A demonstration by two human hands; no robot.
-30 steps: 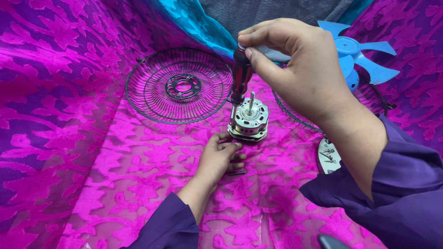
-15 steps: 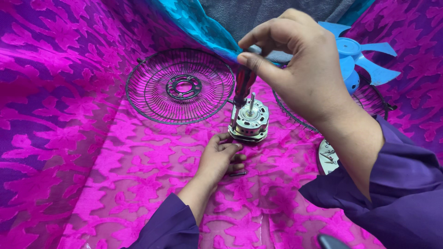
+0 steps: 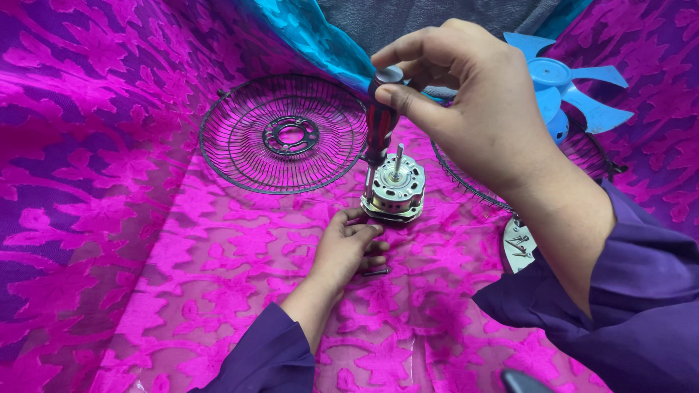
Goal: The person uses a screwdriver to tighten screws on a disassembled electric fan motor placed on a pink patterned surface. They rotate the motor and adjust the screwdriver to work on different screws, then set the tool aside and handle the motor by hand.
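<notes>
A small metal fan motor (image 3: 395, 191) stands upright on the pink patterned cloth (image 3: 182, 262), its thin shaft pointing up. The left hand (image 3: 348, 247) lies flat against the motor's near lower edge, fingers (image 3: 362, 227) curled loosely on its base, steadying rather than clamping it. Just under those fingers a short dark screw (image 3: 376, 272) lies on the cloth. Above, the right hand (image 3: 473, 109) pinches the top of a screwdriver (image 3: 380, 124) with a striped red and black grip, thumb and forefinger closed round the cap; the steel shank drops straight down to the motor's left rim. Left of the fingers and well apart lies a round black wire fan guard (image 3: 284, 135), dished, with a ringed hub. Behind the right hand a second wire guard (image 3: 473, 185) shows its curved edge, and a blue plastic fan blade (image 3: 564, 87) sits on it. Open cloth spreads to the left and toward the wearer; a blue fabric fold (image 3: 313, 36) rises behind
</notes>
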